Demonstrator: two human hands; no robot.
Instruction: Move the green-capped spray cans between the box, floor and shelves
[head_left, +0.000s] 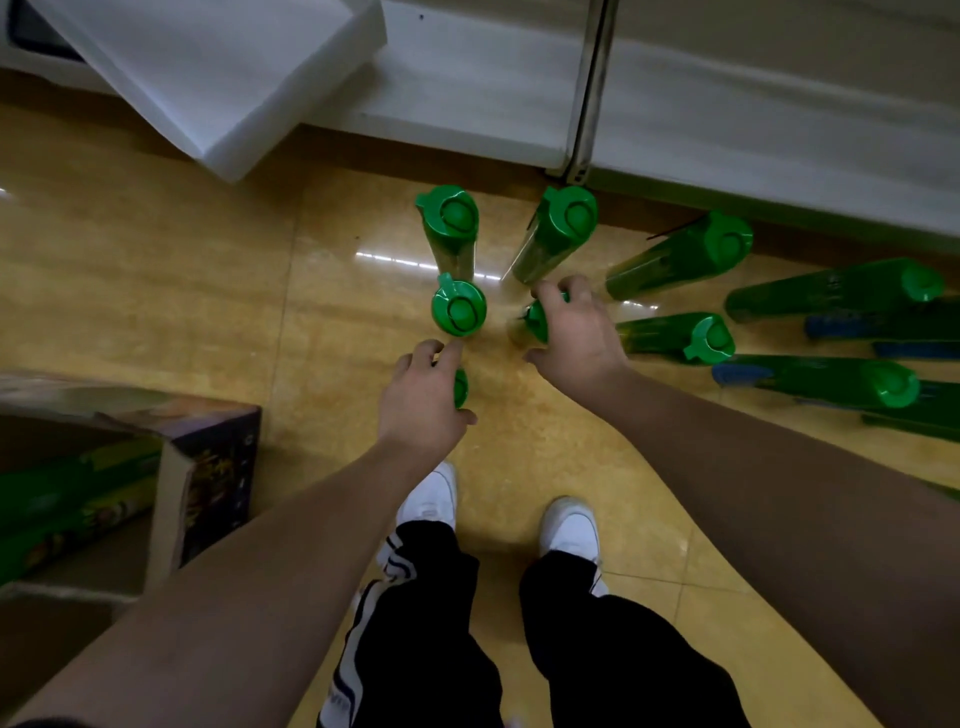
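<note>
Hands on two green-capped bottles standing on the floor.
Left hand (422, 400) curls round one bottle cap (460, 387), right hand (576, 332) round another cap (537, 322); a careless lift could topple the neighbouring upright bottle (458, 307), since it stands so near.

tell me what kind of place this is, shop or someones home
Probably a shop or stockroom, not a home. Many identical green-capped bottles stand on the tiled floor, an open printed carton sits beside them, and a white cabinet is behind.
</note>
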